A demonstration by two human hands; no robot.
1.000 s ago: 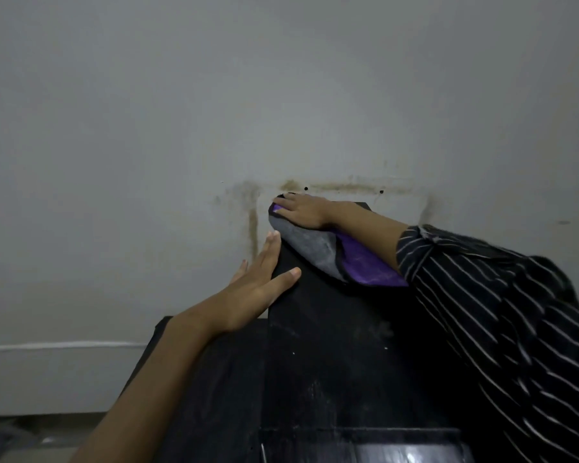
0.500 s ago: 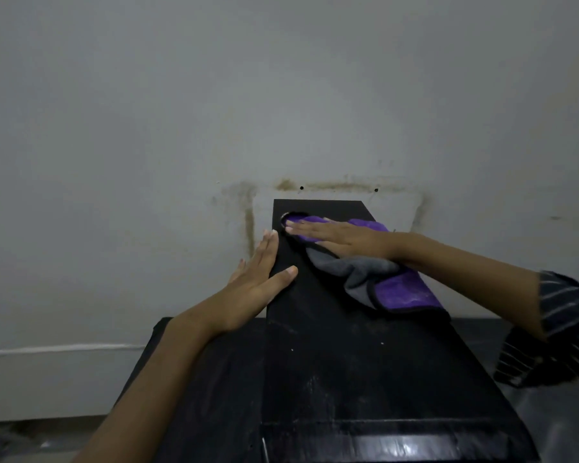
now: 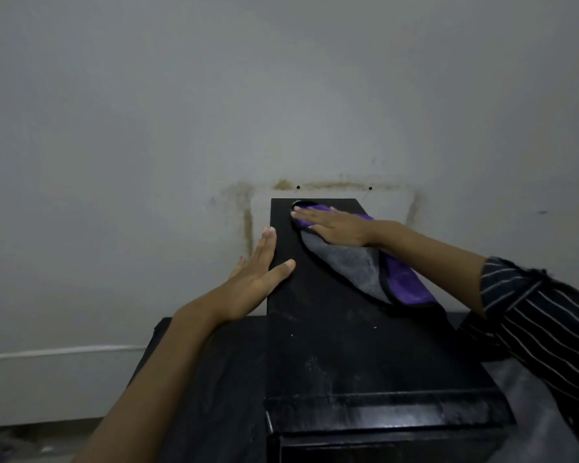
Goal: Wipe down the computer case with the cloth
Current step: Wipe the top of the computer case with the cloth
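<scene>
The black computer case (image 3: 341, 335) stands lengthwise away from me, its dusty top facing up and its far end close to the wall. A purple and grey cloth (image 3: 365, 265) lies on the far right part of that top. My right hand (image 3: 335, 223) lies flat on the cloth's far end with straight fingers pointing left. My left hand (image 3: 259, 267) rests flat along the case's upper left edge, fingers straight, thumb on the top surface.
A grey wall (image 3: 214, 111) with brown stains and two small holes rises just behind the case. The case stands on a black surface (image 3: 214, 379). A strip of floor (image 3: 30, 442) shows at the lower left.
My right hand slid the cloth from the far end toward me and to the right, then pushed it back toward the far end. The left hand stayed put.
</scene>
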